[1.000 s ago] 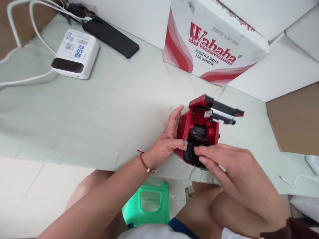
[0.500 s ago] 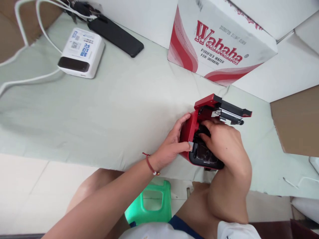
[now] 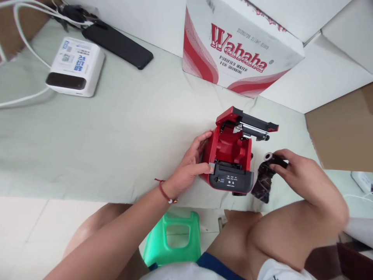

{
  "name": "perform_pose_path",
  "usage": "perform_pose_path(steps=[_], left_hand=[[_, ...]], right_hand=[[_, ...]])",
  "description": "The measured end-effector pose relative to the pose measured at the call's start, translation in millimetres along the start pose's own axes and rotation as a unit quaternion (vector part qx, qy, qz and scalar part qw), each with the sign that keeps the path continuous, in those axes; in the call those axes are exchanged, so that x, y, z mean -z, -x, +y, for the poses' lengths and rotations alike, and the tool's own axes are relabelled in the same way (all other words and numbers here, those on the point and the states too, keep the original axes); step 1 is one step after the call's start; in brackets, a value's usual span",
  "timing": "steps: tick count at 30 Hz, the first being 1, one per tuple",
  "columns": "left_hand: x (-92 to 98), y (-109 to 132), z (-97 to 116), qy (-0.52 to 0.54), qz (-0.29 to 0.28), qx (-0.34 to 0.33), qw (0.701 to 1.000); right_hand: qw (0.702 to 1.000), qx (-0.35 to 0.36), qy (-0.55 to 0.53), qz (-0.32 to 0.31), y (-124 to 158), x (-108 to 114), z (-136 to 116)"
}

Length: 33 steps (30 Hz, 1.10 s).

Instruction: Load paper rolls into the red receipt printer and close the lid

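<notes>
A small red printer [image 3: 231, 155] with a black front panel sits near the table's front edge, its lid tilted open toward the back and its inner bay bare. My left hand [image 3: 190, 165] grips the printer's left side, thumb on the front corner. My right hand [image 3: 303, 175] is to the right of the printer, fingers closed on a dark roll [image 3: 266, 173] with a white core; a loose dark strip hangs down from it.
A Wahaha cardboard box [image 3: 241, 50] stands behind the printer. At the far left lie a white device [image 3: 74, 66] with white cables and a black phone [image 3: 118, 41]. A brown board [image 3: 344, 132] is at the right. A green stool [image 3: 171, 243] stands below the table edge.
My right hand has pulled the dark roll out of the printer's bay and moved it to the right. My left hand has kept its hold on the printer.
</notes>
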<state>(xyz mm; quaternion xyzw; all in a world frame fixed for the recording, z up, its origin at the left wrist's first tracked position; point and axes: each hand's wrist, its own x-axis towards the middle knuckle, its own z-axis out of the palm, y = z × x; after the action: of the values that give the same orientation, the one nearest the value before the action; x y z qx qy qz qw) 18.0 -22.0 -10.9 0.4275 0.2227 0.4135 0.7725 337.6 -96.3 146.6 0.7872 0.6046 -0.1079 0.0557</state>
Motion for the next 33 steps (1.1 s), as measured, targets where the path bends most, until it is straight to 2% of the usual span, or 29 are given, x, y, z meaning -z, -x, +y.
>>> perform_pose_path(steps=[3, 7, 10, 14, 16, 19, 21, 22, 24, 25, 27, 29, 31, 33], left_hand=[[-3.3, -1.4, 5.1, 0.028, 0.017, 0.01, 0.999], [-11.7, -4.7, 11.2, 0.075, 0.068, 0.029, 0.994], [-16.5, -10.7, 13.8, 0.104, 0.115, 0.034, 0.987], [-18.8, -19.4, 17.3, 0.128, 0.176, 0.027, 0.976], [-19.3, -22.1, 19.5, 0.135, 0.199, 0.027, 0.97], [-20.4, -24.2, 22.8, 0.15, 0.221, 0.033, 0.963], [-21.2, -25.3, 24.8, 0.158, 0.234, 0.041, 0.958], [-21.6, -26.0, 25.8, 0.158, 0.243, 0.047, 0.956], [-22.4, -27.1, 27.6, 0.154, 0.259, 0.06, 0.952], [-22.8, -27.4, 28.4, 0.15, 0.265, 0.066, 0.95], [-23.4, -27.5, 29.6, 0.14, 0.269, 0.073, 0.95], [-23.8, -26.9, 30.2, 0.128, 0.272, 0.077, 0.951], [-24.1, -26.4, 30.1, 0.113, 0.277, 0.079, 0.951], [-24.4, -26.6, 29.7, 0.1, 0.278, 0.082, 0.952]], right_hand=[[0.997, -0.03, -0.006, -0.069, -27.5, -20.6, 4.2], [0.997, -0.014, -0.037, -0.068, -43.2, -31.2, -8.0], [0.994, 0.027, -0.075, -0.076, -48.1, -37.8, -25.3], [0.982, 0.099, -0.102, -0.123, -51.6, -44.3, -39.7], [0.973, 0.126, -0.11, -0.158, -43.4, -35.1, -34.6], [0.949, 0.2, -0.135, -0.201, -14.5, -3.0, -15.0], [0.926, 0.279, -0.17, -0.188, 7.7, 20.7, -4.9], [0.901, 0.339, -0.197, -0.184, 16.7, 29.9, -3.8], [0.863, 0.423, -0.226, -0.16, 26.9, 40.1, -12.0], [0.856, 0.441, -0.23, -0.141, 27.8, 40.6, -21.1], [0.884, 0.405, -0.22, -0.083, 22.7, 33.6, -45.2], [0.925, 0.318, -0.206, -0.014, 13.1, 19.2, -70.5], [0.95, 0.253, -0.177, 0.044, 4.0, 2.5, -90.8], [0.967, 0.211, -0.124, 0.068, -2.5, -11.0, -105.0]])
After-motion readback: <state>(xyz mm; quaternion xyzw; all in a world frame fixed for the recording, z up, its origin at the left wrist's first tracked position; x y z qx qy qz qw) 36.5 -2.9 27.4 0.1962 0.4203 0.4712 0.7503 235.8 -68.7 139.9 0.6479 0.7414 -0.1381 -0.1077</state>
